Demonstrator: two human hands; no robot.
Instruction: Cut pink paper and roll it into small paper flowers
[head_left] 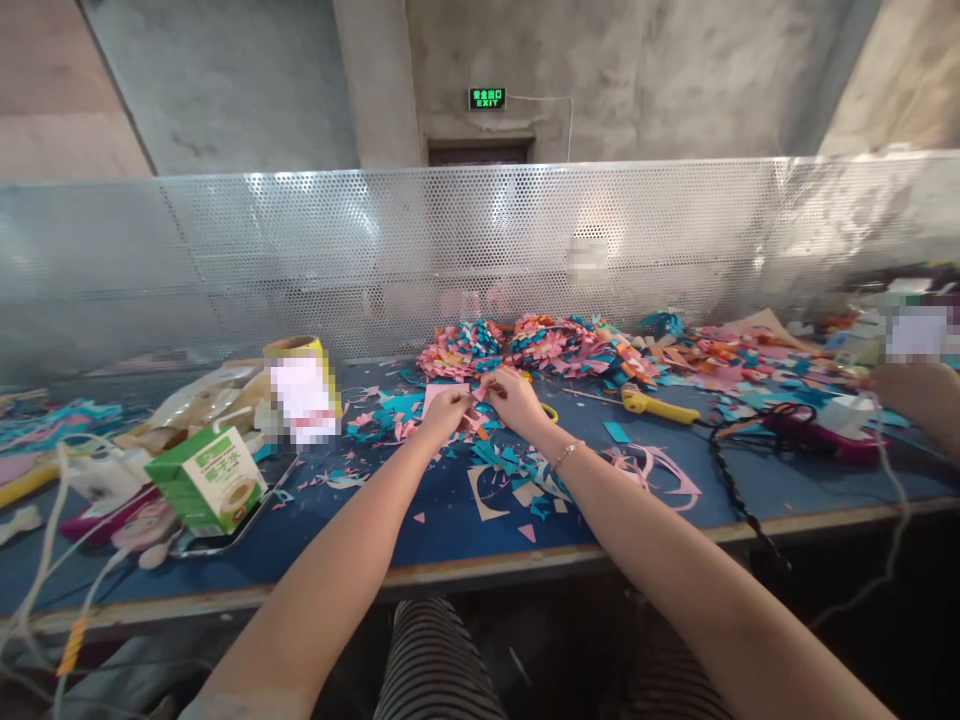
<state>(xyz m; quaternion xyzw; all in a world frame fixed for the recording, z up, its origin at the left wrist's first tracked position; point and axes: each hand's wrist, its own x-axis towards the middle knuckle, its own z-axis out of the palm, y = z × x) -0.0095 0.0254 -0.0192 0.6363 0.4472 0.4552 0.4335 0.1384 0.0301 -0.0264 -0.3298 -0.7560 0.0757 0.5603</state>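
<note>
My left hand [448, 412] and my right hand [513, 398] meet over the middle of the table, fingertips pinched together. Between them is a small pink piece [478, 395] of thin sheet, paper or foam, partly hidden by the fingers. A flat pink sheet [441, 392] lies just behind my left hand. Beside my right wrist, a yellow ring-shaped handle [551, 412] pokes out, perhaps of scissors. Blue and pink scraps [499, 462] are strewn around and under both hands. Behind them sits a heap of fringed pink, blue and orange pieces [465, 350].
A yellow glue gun [660, 407] with a dark cord lies to the right. Leftward stand a green drink carton [206, 480] and a yellow container [322, 375]. A perforated metal screen [480, 250] borders the back. Another person's arm [919, 405] reaches in at right.
</note>
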